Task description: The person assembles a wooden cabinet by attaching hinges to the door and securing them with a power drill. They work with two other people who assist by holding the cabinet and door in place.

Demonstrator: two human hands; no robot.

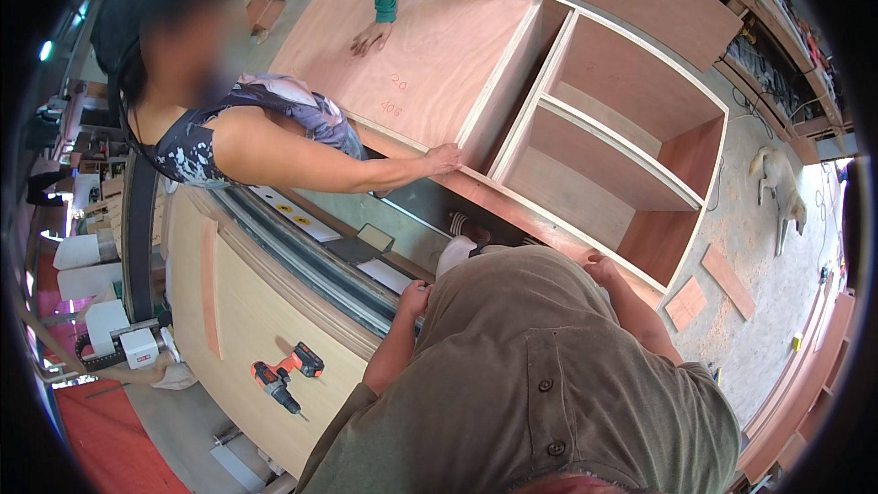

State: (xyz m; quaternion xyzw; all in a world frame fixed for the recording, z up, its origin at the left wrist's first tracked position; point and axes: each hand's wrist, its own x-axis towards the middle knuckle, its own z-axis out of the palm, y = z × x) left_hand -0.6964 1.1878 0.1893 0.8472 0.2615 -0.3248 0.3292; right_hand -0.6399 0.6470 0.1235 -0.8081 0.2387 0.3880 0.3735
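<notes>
A large wooden cabinet (558, 220) lies in front of me, its open compartments facing up on the right and a flat plywood panel (412, 46) covering its left part. My right hand (601, 271) is at the cabinet's near edge with its fingers curled against it; my shirt hides part of it. My left hand (415, 298) is closed beside my waist, near the stacked sheets; what it holds, if anything, is hidden. A co-worker's hand (444, 160) rests on the near edge by the panel. Across from me, another person in green sleeves presses a hand (373, 38) flat on the panel.
An orange and black cordless drill (288, 377) and a wooden strip (209, 288) lie on a stack of plywood sheets (347, 384) at left. Wood offcuts (729, 282) and sawdust are on the floor at right, where a pale dog (777, 192) stands. Cluttered shelves (777, 64) line the back right.
</notes>
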